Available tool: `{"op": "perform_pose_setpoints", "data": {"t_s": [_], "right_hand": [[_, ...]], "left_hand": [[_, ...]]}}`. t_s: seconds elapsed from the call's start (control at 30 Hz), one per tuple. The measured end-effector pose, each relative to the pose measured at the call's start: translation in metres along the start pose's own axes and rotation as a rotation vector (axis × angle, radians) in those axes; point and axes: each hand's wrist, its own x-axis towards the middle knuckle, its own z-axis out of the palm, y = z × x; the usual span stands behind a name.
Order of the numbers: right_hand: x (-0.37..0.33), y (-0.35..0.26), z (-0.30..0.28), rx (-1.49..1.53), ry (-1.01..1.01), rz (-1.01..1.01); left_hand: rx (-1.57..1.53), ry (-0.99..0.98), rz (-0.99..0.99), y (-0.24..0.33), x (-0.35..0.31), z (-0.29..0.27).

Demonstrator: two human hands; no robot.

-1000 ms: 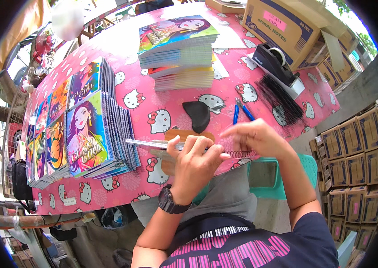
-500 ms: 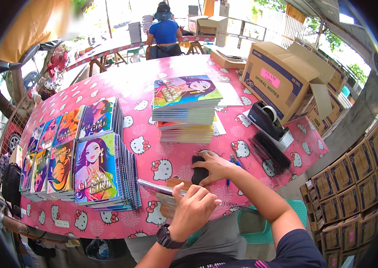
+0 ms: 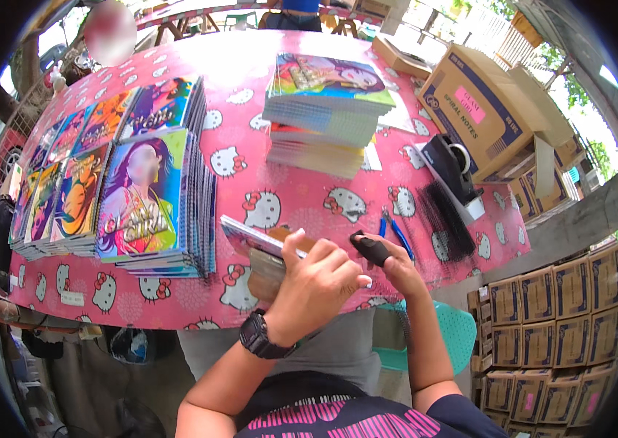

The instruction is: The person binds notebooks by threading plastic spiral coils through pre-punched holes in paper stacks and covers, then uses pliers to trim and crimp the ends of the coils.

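With a black watch on its wrist, my left hand (image 3: 321, 286) grips a notebook (image 3: 242, 232) near the table's front edge; the hand hides much of it. Beside and below the notebook is a brown wooden piece (image 3: 266, 270), partly covered. My right hand (image 3: 402, 271) is closed around a small dark black object (image 3: 372, 250), held just right of the notebook; its exact kind I cannot make out. Blue-handled pliers (image 3: 399, 238) lie on the table just beyond that hand. To their right rests a bundle of black spiral coils (image 3: 445, 223).
Stacks of colourful spiral notebooks (image 3: 141, 197) stand at the left, and another notebook stack (image 3: 327, 109) farther back. At the right are a black tape dispenser (image 3: 449, 166) and an open carton (image 3: 462, 109). More cartons (image 3: 542, 292) are piled beside the table. A green stool (image 3: 455, 339) stands below.
My right hand has lifted the black object off the table and drawn it nearer to me, to the right. My left hand keeps hold of the notebook. The view has tilted downward.
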Motion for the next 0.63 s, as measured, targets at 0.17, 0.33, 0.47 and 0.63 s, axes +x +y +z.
{"op": "perform_pose_setpoints", "data": {"t_s": [0.17, 0.33, 0.47, 0.63], "right_hand": [[0.000, -0.037, 0.012, 0.278, -0.184, -0.153], [0.010, -0.059, 0.019, -0.544, -0.026, 0.047], [0.009, -0.064, 0.022, 0.201, -0.282, -0.222], [0.021, -0.063, 0.014, -0.013, -0.144, -0.042]], "left_hand": [[0.010, 0.155, -0.102, -0.011, -0.002, -0.018], [0.013, 0.127, -0.060, -0.019, -0.002, -0.014], [-0.050, 0.124, -0.110, -0.017, -0.004, -0.015], [-0.095, 0.136, -0.158, -0.019, -0.003, -0.015]]}}
